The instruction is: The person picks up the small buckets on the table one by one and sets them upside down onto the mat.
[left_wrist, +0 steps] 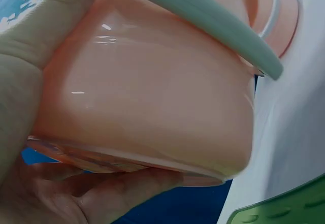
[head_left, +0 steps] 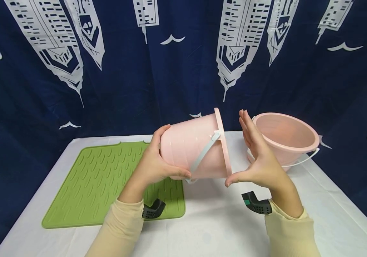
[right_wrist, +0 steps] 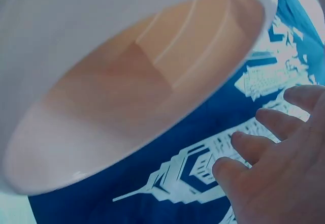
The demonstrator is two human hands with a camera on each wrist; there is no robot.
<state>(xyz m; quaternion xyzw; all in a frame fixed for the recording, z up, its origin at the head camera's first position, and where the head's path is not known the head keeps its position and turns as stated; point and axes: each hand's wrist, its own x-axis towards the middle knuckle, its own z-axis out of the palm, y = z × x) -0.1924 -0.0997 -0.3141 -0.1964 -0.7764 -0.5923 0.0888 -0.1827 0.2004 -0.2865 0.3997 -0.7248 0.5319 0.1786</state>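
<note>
A pink bucket (head_left: 193,146) with a pale grey handle is held on its side above the table, its mouth facing right. My left hand (head_left: 159,159) grips it round the base end, thumb along the near side and fingers at the bottom, as the left wrist view shows on the bucket wall (left_wrist: 152,82). Beside the rim, my right hand (head_left: 260,159) is spread with straight fingers; its thumb tip is at the lower rim. In the right wrist view the fingers are apart from the bucket's mouth (right_wrist: 203,107), and the visible inside holds nothing.
A second pink bucket (head_left: 283,142) with a white handle stands upright at the back right, behind my right hand. On the left of the white table (head_left: 215,228) lies a green ridged mat (head_left: 99,185). A dark blue curtain (head_left: 177,78) with white prints hangs behind.
</note>
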